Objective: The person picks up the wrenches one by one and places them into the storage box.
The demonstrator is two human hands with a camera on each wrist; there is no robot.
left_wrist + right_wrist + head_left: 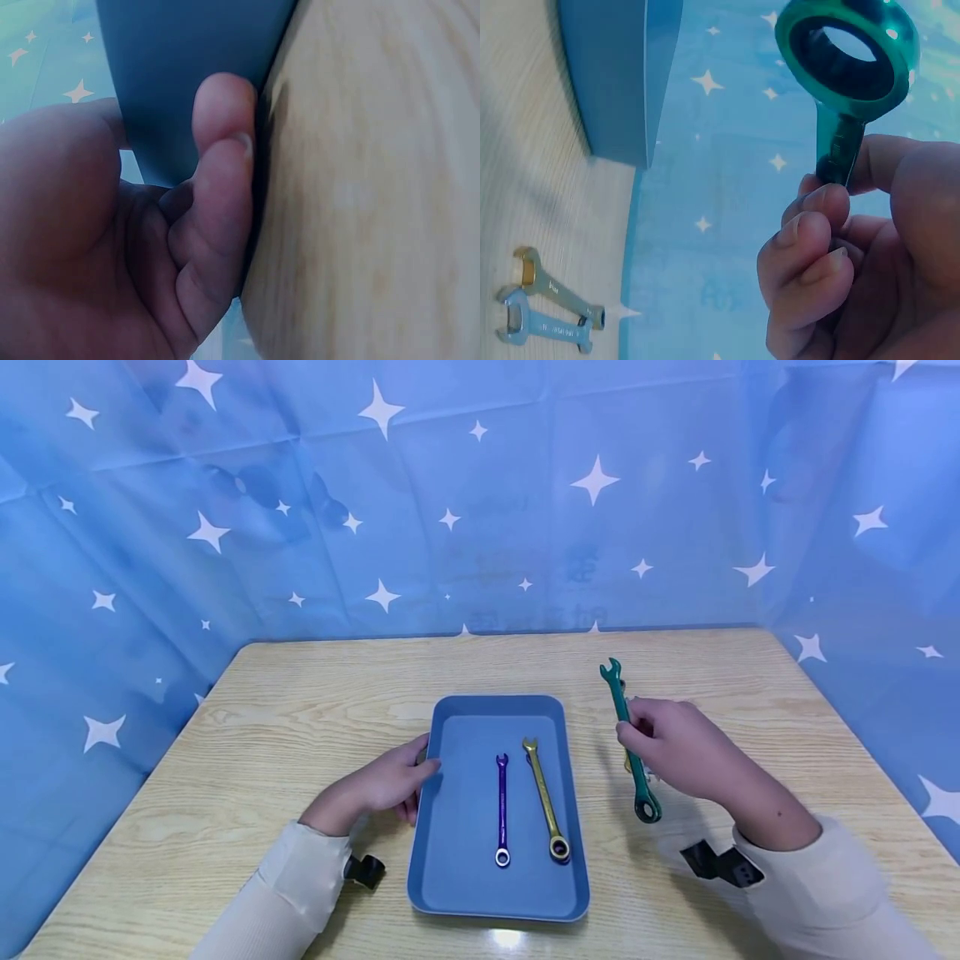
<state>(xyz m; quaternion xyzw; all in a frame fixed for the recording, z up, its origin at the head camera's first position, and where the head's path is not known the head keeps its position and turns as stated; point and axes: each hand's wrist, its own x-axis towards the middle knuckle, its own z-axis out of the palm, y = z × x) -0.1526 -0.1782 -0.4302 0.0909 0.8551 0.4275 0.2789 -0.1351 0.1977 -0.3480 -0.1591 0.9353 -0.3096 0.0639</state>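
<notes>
My right hand [671, 743] pinches a green combination wrench [636, 768] by its shaft, above the table to the right of the blue tray [465, 893]. Its ring end fills the top of the right wrist view, fingers curled below it. My left hand [386, 781] grips the tray's left side, thumb over the rim and fingers against the outer wall. Inside the tray lie a purple wrench [502, 810] and a gold wrench [546, 797]; dark purple edges show from beneath the gold one. On the table under my right hand lie another gold wrench [559, 291] and a silver wrench [547, 324].
The wooden table [300, 710] carries the tray near its front middle. Blue cloth [480, 527] with white stars hangs behind the table and along both sides. A black wrist strap [722, 864] sits at my right sleeve, a black camera mount [365, 870] at my left.
</notes>
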